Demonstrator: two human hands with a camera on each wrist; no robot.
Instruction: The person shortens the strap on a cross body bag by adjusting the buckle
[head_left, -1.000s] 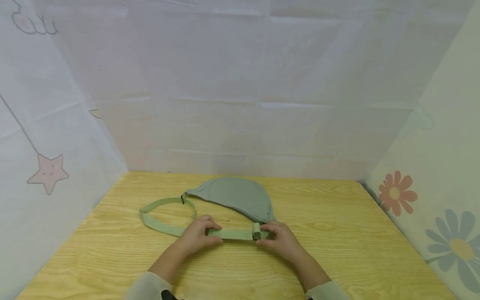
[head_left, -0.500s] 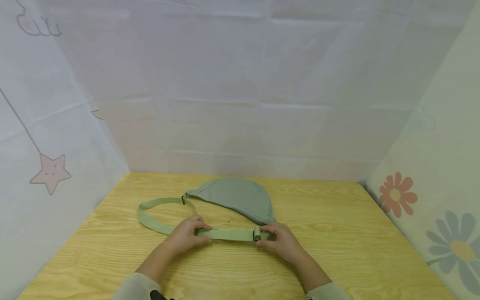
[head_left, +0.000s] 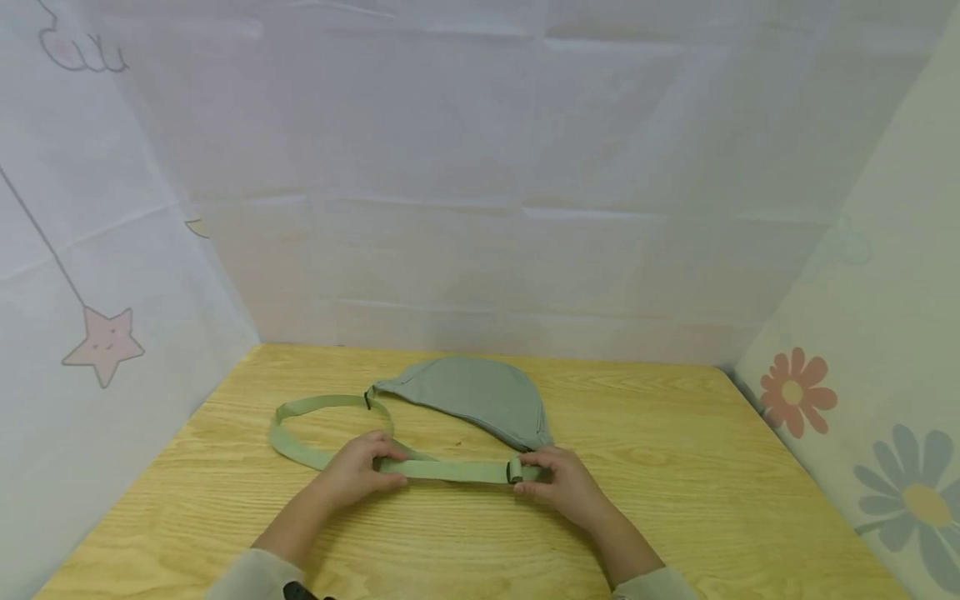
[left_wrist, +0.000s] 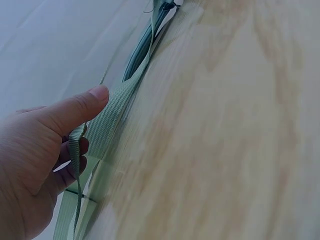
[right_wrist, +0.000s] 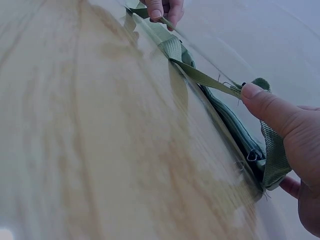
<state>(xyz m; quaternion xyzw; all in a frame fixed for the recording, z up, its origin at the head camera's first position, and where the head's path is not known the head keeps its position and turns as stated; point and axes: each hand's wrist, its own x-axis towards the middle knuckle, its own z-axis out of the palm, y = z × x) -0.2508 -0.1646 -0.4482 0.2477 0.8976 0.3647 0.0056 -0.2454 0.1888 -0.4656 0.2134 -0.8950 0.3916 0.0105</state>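
Note:
A grey-green waist bag (head_left: 468,393) lies on the wooden table (head_left: 690,492), its pale green webbing strap (head_left: 457,472) looping out to the left and back along the front. My left hand (head_left: 348,473) pinches the strap between thumb and fingers; in the left wrist view the webbing (left_wrist: 111,112) passes by the thumb. My right hand (head_left: 566,483) pinches the strap beside a small dark slider buckle (head_left: 514,472), near the bag's right end. Between the hands the strap runs nearly straight. The right wrist view shows its frayed end at my thumb (right_wrist: 251,91).
A second dark buckle (head_left: 367,399) joins the strap to the bag's left end. White sheeting (head_left: 480,208) stands behind the table, with a printed star (head_left: 103,343) on the left side and printed flowers (head_left: 798,392) on the right.
My left hand has slid left, so the straight stretch of strap between my hands is longer. The loop's left end has shifted slightly left. My right hand and the bag have stayed nearly still.

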